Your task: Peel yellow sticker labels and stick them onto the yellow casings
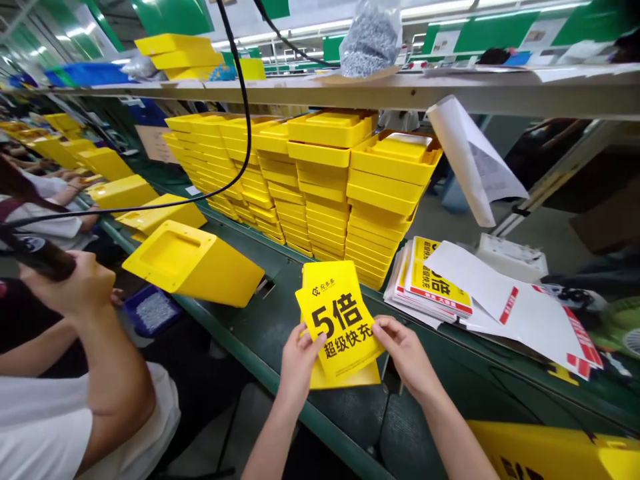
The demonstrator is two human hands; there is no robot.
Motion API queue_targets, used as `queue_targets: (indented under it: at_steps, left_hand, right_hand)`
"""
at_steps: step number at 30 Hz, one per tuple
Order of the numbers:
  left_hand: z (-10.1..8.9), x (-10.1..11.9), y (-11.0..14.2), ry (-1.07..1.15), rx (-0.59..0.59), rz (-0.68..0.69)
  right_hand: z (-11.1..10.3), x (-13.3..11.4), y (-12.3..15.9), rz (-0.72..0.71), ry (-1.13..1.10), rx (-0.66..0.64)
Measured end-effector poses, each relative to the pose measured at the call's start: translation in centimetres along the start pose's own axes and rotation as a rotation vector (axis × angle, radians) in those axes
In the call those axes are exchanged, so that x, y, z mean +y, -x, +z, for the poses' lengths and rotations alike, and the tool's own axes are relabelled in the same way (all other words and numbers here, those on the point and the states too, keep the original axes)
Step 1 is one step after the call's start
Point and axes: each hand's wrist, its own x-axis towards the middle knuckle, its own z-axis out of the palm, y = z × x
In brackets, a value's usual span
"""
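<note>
Leftmost, a co-worker's hand [75, 287] is closed around a dark cylindrical tool [43, 257], and a blue bin [131, 312] of small metal parts sits just beyond that arm. Next, yellow casings [220, 270] lie in a row along the green worktop [260, 333], the nearest one tilted, with a black cable [245, 120] looping above them. Farther back, tall stacks of yellow trays [320, 180] stand below a shelf [280, 95], which carries a clear bag [373, 40] of grey pieces.

Near the middle, the left hand [299, 357] pinches the left edge of a yellow card [345, 327] with black print, its thumb on the front. The card is held tilted over another yellow piece [345, 381], mostly hidden beneath it. The right hand [405, 350] has thumb and fingers closed on the card's right edge.

To the right, printed sheets [440, 280] lie piled beside loose white sheets [530, 327]; curled paper [467, 157] hangs from the shelf above. At the near right is another yellow casing [540, 447], cut off by the frame.
</note>
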Motion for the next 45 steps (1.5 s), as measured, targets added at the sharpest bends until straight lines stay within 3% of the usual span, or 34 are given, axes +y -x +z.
queue_targets:
  at_steps: [3,6,13,23,45]
  left_hand:
    - [-1.1,1.0,-1.5,-0.139,0.058,0.132]
    - [-2.2,1.8,-3.1,-0.224,0.027,0.140]
    - [-3.2,1.5,-5.9,-0.354,-0.128,0.138]
    - [-4.0,-0.3,-8.1,-0.425,-0.165,0.155]
    - [-4.0,-0.6,-9.3,-0.429,-0.173,0.124]
  right_hand:
    - [-0.3,1.3,-0.9,-0.038,0.277,0.066]
    - [-0.5,3.4,-2.3,0.000,0.416,0.073]
    - [-0.4,6.6,-4.2,0.050,0.412,0.101]
    - [-0.5,8.6,-5.1,0.077,0.396,0.148]
    - [-0.5,8.7,-5.3,0.073,0.384,0.194]
